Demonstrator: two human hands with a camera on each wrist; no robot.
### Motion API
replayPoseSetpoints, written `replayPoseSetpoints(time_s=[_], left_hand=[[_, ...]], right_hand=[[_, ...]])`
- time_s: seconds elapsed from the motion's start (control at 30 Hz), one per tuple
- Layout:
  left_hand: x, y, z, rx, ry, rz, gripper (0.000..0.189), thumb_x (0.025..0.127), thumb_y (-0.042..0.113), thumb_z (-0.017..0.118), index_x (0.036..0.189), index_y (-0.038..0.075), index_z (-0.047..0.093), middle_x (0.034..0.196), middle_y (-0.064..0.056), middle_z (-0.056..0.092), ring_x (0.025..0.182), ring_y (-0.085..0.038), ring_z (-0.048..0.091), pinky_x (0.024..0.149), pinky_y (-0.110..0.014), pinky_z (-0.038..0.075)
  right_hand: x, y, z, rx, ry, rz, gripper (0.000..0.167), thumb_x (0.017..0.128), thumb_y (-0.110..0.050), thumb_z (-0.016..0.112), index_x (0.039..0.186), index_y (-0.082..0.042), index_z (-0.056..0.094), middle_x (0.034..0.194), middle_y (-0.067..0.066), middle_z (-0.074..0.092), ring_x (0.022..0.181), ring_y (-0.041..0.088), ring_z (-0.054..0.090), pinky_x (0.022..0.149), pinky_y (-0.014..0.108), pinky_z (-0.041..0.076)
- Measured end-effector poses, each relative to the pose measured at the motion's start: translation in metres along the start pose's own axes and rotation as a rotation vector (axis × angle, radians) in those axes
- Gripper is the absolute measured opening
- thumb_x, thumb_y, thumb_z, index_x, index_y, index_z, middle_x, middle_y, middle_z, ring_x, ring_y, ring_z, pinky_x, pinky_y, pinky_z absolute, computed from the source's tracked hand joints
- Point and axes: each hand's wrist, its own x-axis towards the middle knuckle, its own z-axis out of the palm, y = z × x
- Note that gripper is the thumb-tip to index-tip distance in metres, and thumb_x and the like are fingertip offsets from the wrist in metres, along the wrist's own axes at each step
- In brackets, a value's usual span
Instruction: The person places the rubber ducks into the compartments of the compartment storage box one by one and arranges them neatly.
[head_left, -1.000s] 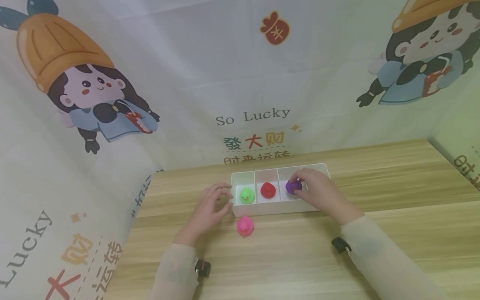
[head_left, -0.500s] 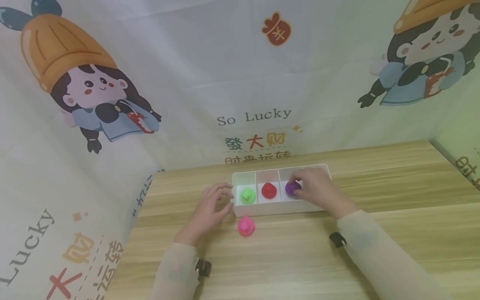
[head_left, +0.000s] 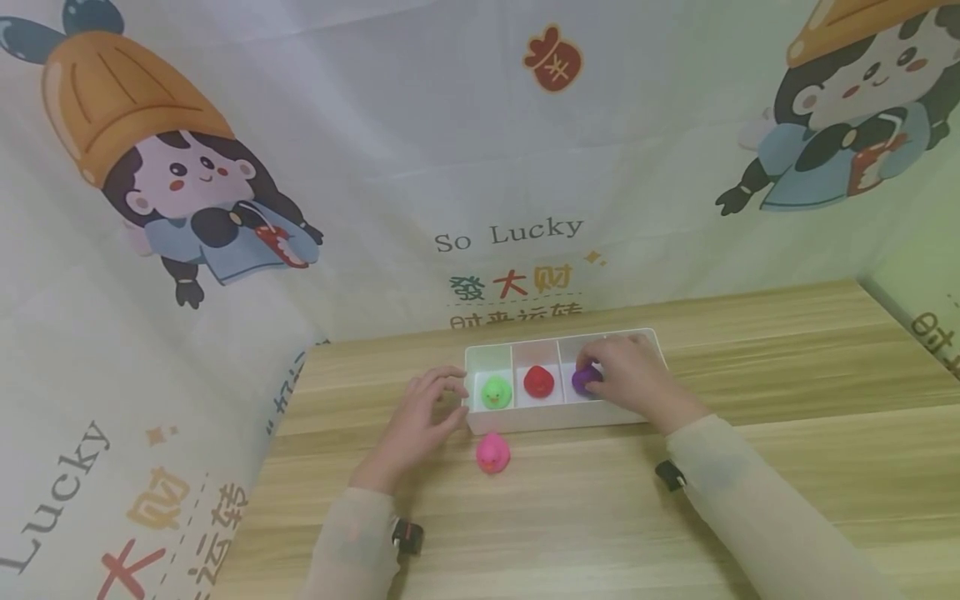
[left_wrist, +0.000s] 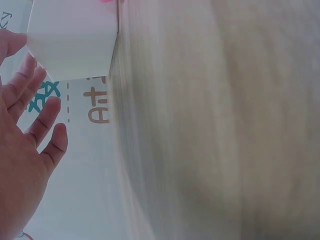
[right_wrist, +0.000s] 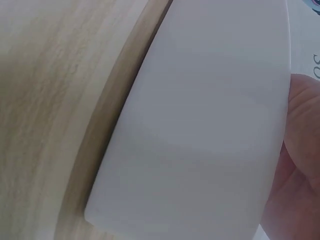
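A long white divided box (head_left: 555, 417) stands on the table. In the head view, my right hand (head_left: 630, 371) reaches into its third compartment from the left and pinches a purple rubber duck (head_left: 582, 381), partly hidden by the fingers. A green rubber duck (head_left: 496, 392) sits in the leftmost compartment and a red one (head_left: 538, 382) in the second. My left hand (head_left: 420, 421) is at the box's left end, fingers loosely bent; in the left wrist view its thumb and fingertips meet the box edge. The right wrist view shows mostly the box's front wall (right_wrist: 200, 115), hiding the fingertips.
A pink rubber duck (head_left: 492, 453) sits on the wooden table (head_left: 570, 517) in front of the box's left part. A printed cloth backdrop (head_left: 390, 167) hangs behind the table and along its left side. My right hand covers much of the box's right end.
My right hand has shifted slightly left and down, and the purple duck sits a little lower in its compartment. My left hand stays at the box's end.
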Motion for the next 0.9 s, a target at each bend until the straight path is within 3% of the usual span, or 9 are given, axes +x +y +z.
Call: replayPoseSetpoints(time_s=[0.27, 0.5, 0.73, 0.9], left_hand=[[0.001, -0.001, 0.001, 0.008, 0.004, 0.010, 0.019, 0.083, 0.030, 0.059, 0.099, 0.023, 0.053, 0.129, 0.011, 0.038, 0.106, -0.011, 0.035, 0.084, -0.034, 0.038], [0.000, -0.001, 0.000, 0.000, 0.010, 0.023, 0.019, 0.083, 0.031, 0.059, 0.099, 0.023, 0.052, 0.129, 0.008, 0.039, 0.106, -0.012, 0.035, 0.084, -0.034, 0.038], [0.000, 0.000, 0.000, -0.007, 0.014, 0.030, 0.019, 0.083, 0.028, 0.060, 0.099, 0.022, 0.052, 0.129, 0.005, 0.040, 0.108, -0.012, 0.034, 0.084, -0.034, 0.037], [0.000, 0.001, 0.001, -0.017, 0.005, 0.025, 0.019, 0.083, 0.028, 0.059, 0.100, 0.022, 0.052, 0.130, 0.005, 0.039, 0.109, -0.012, 0.033, 0.085, -0.034, 0.037]], right_hand=[[0.004, -0.001, 0.000, -0.047, -0.039, 0.007, 0.023, 0.063, -0.019, 0.077, 0.077, -0.022, 0.059, 0.073, -0.010, 0.057, 0.071, 0.011, 0.049, 0.074, 0.041, 0.033], [0.004, -0.003, -0.001, 0.041, -0.075, 0.016, 0.023, 0.064, -0.013, 0.077, 0.078, -0.018, 0.059, 0.073, -0.006, 0.056, 0.069, 0.012, 0.048, 0.066, 0.029, 0.040], [-0.001, 0.001, 0.002, 0.139, -0.017, -0.007, 0.021, 0.066, -0.012, 0.076, 0.080, -0.016, 0.061, 0.079, -0.004, 0.060, 0.080, 0.020, 0.054, 0.075, 0.035, 0.041], [-0.006, 0.003, 0.003, 0.146, 0.028, 0.022, 0.026, 0.070, -0.013, 0.073, 0.093, -0.014, 0.062, 0.091, -0.001, 0.061, 0.090, 0.021, 0.055, 0.080, 0.036, 0.042]])
